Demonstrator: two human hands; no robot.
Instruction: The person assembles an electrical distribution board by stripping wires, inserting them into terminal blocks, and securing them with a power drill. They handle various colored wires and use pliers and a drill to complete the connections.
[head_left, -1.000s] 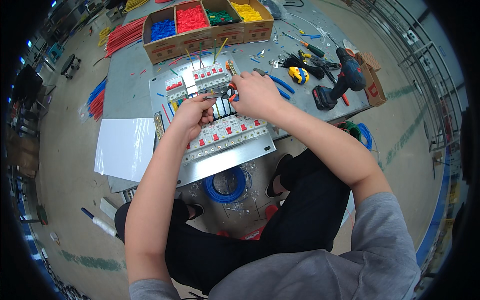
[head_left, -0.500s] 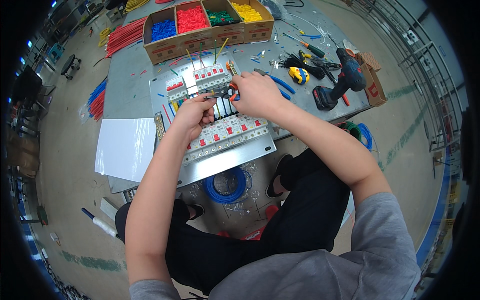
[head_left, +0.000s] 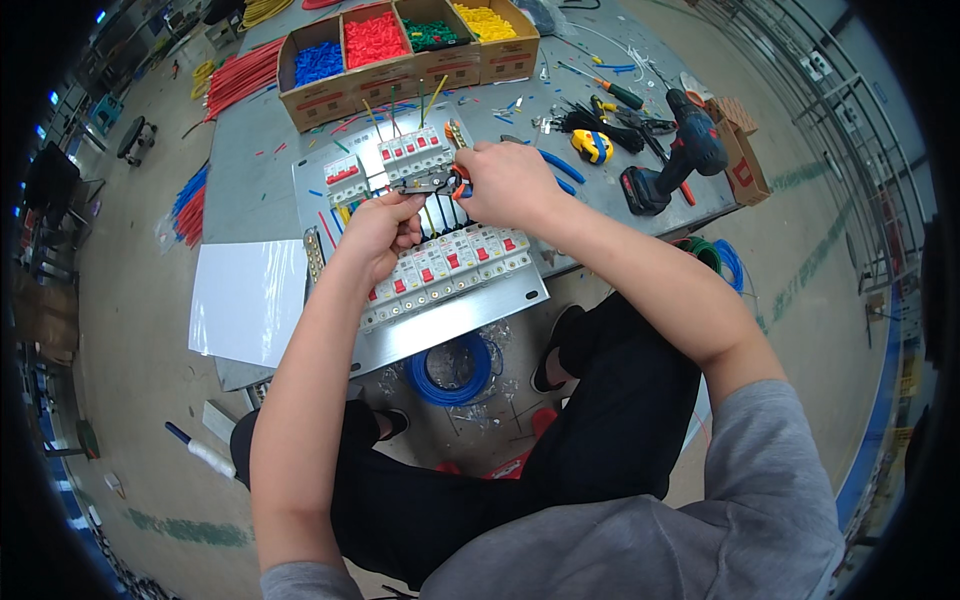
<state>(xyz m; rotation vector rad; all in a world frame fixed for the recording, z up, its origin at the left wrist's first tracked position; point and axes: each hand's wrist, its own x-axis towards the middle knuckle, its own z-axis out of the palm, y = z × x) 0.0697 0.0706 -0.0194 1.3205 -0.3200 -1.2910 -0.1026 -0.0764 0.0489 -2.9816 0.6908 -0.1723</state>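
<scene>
My right hand (head_left: 512, 184) is closed round the orange-and-black handles of a pair of wire pliers (head_left: 430, 185), their dark jaws pointing left. At the jaws' tip, my left hand (head_left: 382, 235) pinches with thumb and finger; whatever lies between them is too small to make out. Both hands are above a metal mounting plate (head_left: 455, 318). A front row of circuit breakers (head_left: 452, 266) with red switches sits on it, black-sleeved wires rising behind. Farther back are another breaker row (head_left: 415, 146) and a separate breaker (head_left: 345, 180). Yellow and green wires stand up from the back row.
Cardboard bins (head_left: 375, 85) of blue, red, green and yellow small parts line the back. To the right lie blue-handled pliers (head_left: 562, 172), a tape measure (head_left: 593, 148), a screwdriver (head_left: 625, 96) and a cordless drill (head_left: 680, 160). A white sheet (head_left: 248, 300) lies left; a blue wire coil (head_left: 450, 370) below.
The whole table scene has shifted slightly left in the picture. Both hands keep their grip, with the pliers' jaws still beside my left fingertips.
</scene>
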